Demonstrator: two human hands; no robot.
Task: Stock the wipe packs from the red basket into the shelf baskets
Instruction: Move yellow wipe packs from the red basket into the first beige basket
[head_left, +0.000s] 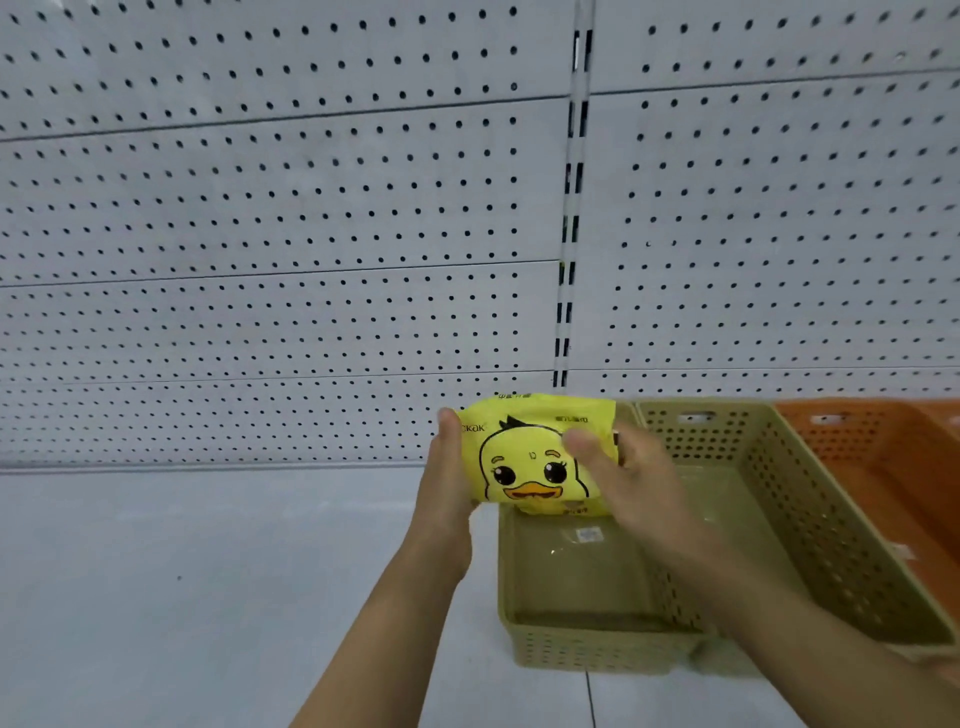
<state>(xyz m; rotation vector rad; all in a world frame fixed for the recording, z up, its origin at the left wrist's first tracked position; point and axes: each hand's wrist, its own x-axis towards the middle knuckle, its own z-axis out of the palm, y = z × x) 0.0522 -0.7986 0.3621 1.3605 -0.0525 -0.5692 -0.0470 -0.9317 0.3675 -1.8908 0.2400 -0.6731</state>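
Yellow duck-print wipe pack (524, 457) is held upright over the rear left corner of the olive shelf basket (597, 652), above its rim. The left hand (448, 470) grips the pack's left end with the thumb at the top edge. The right hand (631, 486) holds the right end, thumb across the face. An orange basket (883, 447) sits beside the olive one's right wall. Bare grey shelf (208, 571) lies to the left, with a pegboard wall (260, 208) behind.

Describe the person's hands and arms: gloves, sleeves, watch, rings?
Nothing worn that shows. The left hand and right hand have no gloves and no visible rings. The left forearm and right forearm are uncovered, with no sleeve, watch or band in view down to the frame edge.
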